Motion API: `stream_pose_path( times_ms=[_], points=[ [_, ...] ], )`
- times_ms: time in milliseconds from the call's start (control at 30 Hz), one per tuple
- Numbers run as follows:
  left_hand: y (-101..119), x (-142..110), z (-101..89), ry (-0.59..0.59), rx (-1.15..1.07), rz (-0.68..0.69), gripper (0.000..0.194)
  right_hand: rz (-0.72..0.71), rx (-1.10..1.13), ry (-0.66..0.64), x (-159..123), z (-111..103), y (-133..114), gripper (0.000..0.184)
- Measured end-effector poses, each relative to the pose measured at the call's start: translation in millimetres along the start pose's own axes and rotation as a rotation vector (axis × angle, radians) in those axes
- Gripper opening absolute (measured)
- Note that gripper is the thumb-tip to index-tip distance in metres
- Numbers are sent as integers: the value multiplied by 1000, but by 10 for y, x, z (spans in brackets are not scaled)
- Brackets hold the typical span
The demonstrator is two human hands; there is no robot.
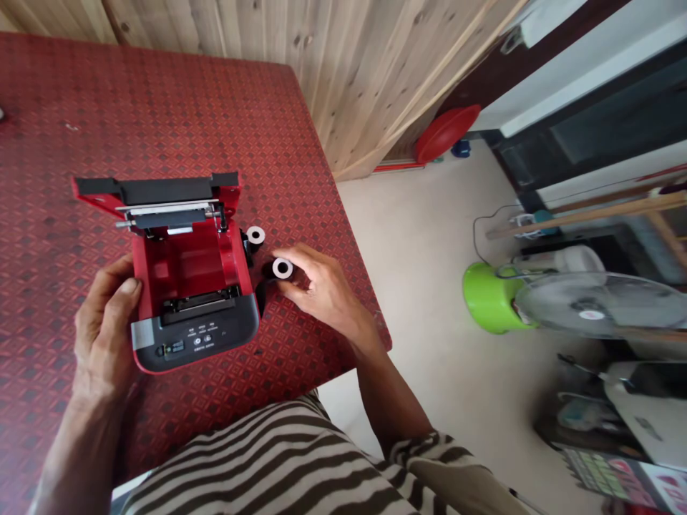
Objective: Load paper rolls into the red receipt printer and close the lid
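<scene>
A red and black receipt printer (196,336) sits on the table with its lid (172,192) raised. Its red paper compartment (185,265) holds no roll. My left hand (106,325) grips the printer's left side wall, thumb on the upper edge and fingers along the outside. To the right of the printer, my right hand (322,286) has its thumb and fingers curved around a small paper roll (290,267) with a white end and dark sides. A second, similar roll (256,235) stands close to the printer's right side, apart from my hand.
The table (215,100) has a red patterned cover, and its right edge lies just beyond my right hand. Wooden planks (343,64) line the far side. On the floor to the right are a green bucket (486,297), a fan (617,304) and a red basin (448,132).
</scene>
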State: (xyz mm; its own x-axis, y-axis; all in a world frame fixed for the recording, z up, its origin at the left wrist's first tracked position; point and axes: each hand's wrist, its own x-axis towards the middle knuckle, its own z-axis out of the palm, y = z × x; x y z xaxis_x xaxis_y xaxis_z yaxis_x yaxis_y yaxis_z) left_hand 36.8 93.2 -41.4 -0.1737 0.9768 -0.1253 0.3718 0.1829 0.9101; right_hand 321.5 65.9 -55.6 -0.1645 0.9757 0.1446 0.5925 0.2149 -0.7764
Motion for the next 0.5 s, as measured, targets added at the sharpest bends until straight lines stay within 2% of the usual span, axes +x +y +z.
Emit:
stream_pose_path(
  times_ms=[200, 333, 400, 500],
  points=[
    [-44, 5, -13, 14, -1, -26, 43, -62, -35, -42, 64, 121, 33, 32],
    [-45, 2, -11, 5, 12, 6, 42, -69, -12, -65, 33, 190, 32, 37],
    [-30, -4, -4, 9, 29, 27, 42, -52, 7, -82, 0, 150, 37, 43],
    [-12, -15, 9, 15, 47, 25, 43, 63, 140, -126, -13, 1, 92, 57]
  ],
)
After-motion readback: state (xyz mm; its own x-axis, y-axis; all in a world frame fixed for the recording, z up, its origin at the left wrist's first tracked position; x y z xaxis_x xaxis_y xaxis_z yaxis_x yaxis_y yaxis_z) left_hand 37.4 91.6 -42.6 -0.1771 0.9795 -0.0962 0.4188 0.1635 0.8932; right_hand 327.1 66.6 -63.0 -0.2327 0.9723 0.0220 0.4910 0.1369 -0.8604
